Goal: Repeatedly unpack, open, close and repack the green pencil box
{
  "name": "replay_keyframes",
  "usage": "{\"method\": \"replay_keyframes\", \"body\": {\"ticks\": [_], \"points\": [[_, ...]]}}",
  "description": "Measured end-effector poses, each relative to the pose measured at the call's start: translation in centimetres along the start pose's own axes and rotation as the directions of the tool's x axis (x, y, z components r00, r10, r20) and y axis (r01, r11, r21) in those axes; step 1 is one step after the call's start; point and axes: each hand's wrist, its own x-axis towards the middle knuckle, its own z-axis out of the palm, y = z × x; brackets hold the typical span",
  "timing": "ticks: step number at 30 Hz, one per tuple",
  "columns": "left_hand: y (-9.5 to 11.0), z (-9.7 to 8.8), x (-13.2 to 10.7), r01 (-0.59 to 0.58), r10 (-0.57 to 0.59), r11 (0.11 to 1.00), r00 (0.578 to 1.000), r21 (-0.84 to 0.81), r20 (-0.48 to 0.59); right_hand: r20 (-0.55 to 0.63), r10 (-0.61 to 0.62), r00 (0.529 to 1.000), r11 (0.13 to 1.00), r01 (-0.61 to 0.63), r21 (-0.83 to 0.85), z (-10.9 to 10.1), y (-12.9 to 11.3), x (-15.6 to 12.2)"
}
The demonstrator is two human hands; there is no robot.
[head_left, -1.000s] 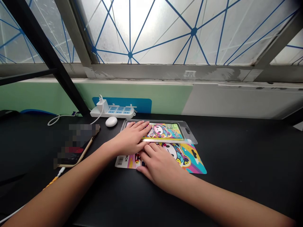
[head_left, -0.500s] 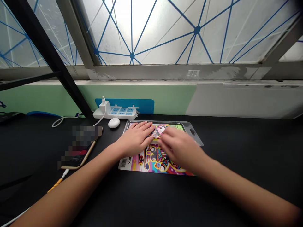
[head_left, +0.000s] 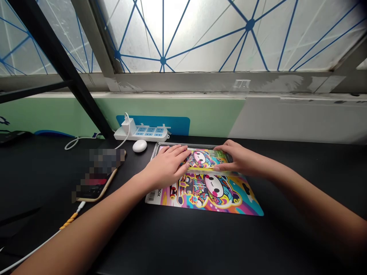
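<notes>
Clear pack (head_left: 202,158) under your palms
Your left hand (head_left: 168,164) lies flat, fingers (head_left: 174,152) spread; your right hand (head_left: 241,160) clasps the pack's right end, beyond the printed card (head_left: 203,194) on the surface (head_left: 301,191).

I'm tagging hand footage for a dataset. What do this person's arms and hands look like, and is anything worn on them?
The left hand and right hand are bare: no gloves, rings or bracelets show. The left forearm and right forearm are bare too, with no sleeve or watch in view.

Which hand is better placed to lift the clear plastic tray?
Probably right: the right hand cups the end of the clear plastic tray, while the left hand lies flat on top.
</notes>
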Motion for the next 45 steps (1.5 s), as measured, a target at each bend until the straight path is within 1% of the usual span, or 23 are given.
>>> {"method": "replay_keyframes", "body": {"ticks": [2, 5, 7, 10, 12, 14, 17, 19, 21, 25, 28, 30, 31, 32, 33, 35, 36, 37, 38, 40, 42, 44, 45], "points": [[0.0, 0.0, -0.1, 0.004, -0.004, 1.000, 1.000, -0.014, -0.005, -0.019, -0.002, 1.000, 1.000, 0.002, -0.008, 0.1, 0.1, 0.1], [0.1, 0.0, -0.2, 0.002, -0.003, 0.999, 1.000, -0.036, -0.023, -0.066, -0.041, 0.997, 0.999, 0.039, -0.028, 0.4, 0.4, 0.2], [0.0, -0.1, -0.2, -0.004, 0.000, 0.998, 0.999, -0.068, -0.049, -0.084, -0.054, 0.995, 0.998, 0.051, -0.044, 0.4, 0.5, 0.3], [-0.3, -0.2, -0.2, -0.009, -0.007, 0.989, 0.994, -0.147, -0.105, -0.078, -0.036, 0.996, 0.998, 0.032, -0.058, 0.3, 0.3, 0.3], [-0.8, -0.4, -0.1, 0.005, -0.029, 0.985, 0.990, -0.170, -0.137, -0.069, -0.025, 0.997, 0.998, 0.021, -0.057, 0.2, 0.1, 0.3], [-1.4, -0.7, 0.0, 0.034, -0.059, 0.987, 0.986, -0.156, -0.157, -0.075, -0.019, 0.997, 0.998, 0.015, -0.053, 0.2, -0.2, 0.3], [-2.6, -1.1, 0.0, 0.062, -0.085, 0.987, 0.984, -0.145, -0.157, -0.141, -0.030, 0.990, 0.997, 0.020, -0.074, 0.5, -0.3, 0.2], [-3.4, -1.3, 0.0, 0.073, -0.099, 0.983, 0.984, -0.167, -0.150, -0.210, -0.051, 0.976, 0.993, 0.028, -0.112, 0.8, -0.5, 0.1], [-3.9, -1.4, 0.0, 0.078, -0.115, 0.975, 0.979, -0.208, -0.171, -0.280, -0.081, 0.956, 0.988, 0.040, -0.151, 1.1, -0.7, -0.1], [-4.3, -1.5, 0.1, 0.045, -0.121, 0.961, 0.956, -0.272, -0.268, -0.385, -0.151, 0.911, 0.979, 0.082, -0.188, 1.6, -1.5, -0.9], [-4.0, -1.9, -0.1, 0.002, -0.095, 0.964, 0.936, -0.266, -0.339, -0.442, -0.183, 0.878, 0.973, 0.098, -0.209, 1.5, -2.2, -1.6], [-3.4, -2.4, -0.5, -0.037, -0.065, 0.968, 0.920, -0.250, -0.387, -0.482, -0.217, 0.849, 0.967, 0.118, -0.228, 1.2, -2.7, -2.3], [-3.0, -2.7, -0.9, -0.061, -0.045, 0.969, 0.908, -0.238, -0.416, -0.510, -0.251, 0.823, 0.960, 0.143, -0.241, 1.0, -3.0, -2.8], [-2.6, -3.1, -1.4, -0.095, -0.015, 0.971, 0.891, -0.219, -0.453, -0.540, -0.298, 0.787, 0.948, 0.181, -0.261, 0.8, -3.2, -3.3], [-2.1, -3.4, -2.0, -0.130, 0.016, 0.972, 0.869, -0.196, -0.495, -0.571, -0.356, 0.740, 0.931, 0.225, -0.288, 0.6, -3.5, -4.0], [-1.0, -3.8, -3.7, -0.236, 0.125, 0.967, 0.776, -0.101, -0.618, -0.624, -0.468, 0.626, 0.883, 0.298, -0.363, 0.7, -4.1, -5.8], [-0.4, -3.8, -4.6, -0.272, 0.174, 0.961, 0.732, -0.047, -0.659, -0.635, -0.510, 0.581, 0.859, 0.314, -0.403, 0.9, -4.3, -6.9], [0.2, -3.6, -5.7, -0.287, 0.208, 0.958, 0.708, -0.006, -0.675, -0.634, -0.541, 0.553, 0.840, 0.318, -0.439, 1.2, -4.6, -8.1], [0.7, -3.3, -6.8, -0.306, 0.237, 0.952, 0.702, 0.016, -0.671, -0.623, -0.566, 0.540, 0.823, 0.319, -0.470, 1.7, -4.7, -9.3], [1.6, -2.1, -9.0, -0.317, 0.264, 0.948, 0.726, 0.032, -0.635, -0.576, -0.611, 0.543, 0.787, 0.344, -0.512, 2.8, -4.7, -11.5], [2.1, -0.5, -10.7, -0.329, 0.281, 0.944, 0.775, 0.018, -0.566, -0.534, -0.639, 0.554, 0.763, 0.372, -0.529, 4.1, -4.5, -13.1], [2.3, 0.9, -11.7, -0.309, 0.256, 0.951, 0.840, -0.033, -0.479, -0.513, -0.650, 0.561, 0.752, 0.379, -0.539, 5.1, -4.1, -13.9], [2.3, 1.4, -12.0, -0.286, 0.224, 0.955, 0.867, -0.075, -0.445, -0.504, -0.652, 0.566, 0.749, 0.380, -0.542, 5.4, -3.9, -14.0]]}}
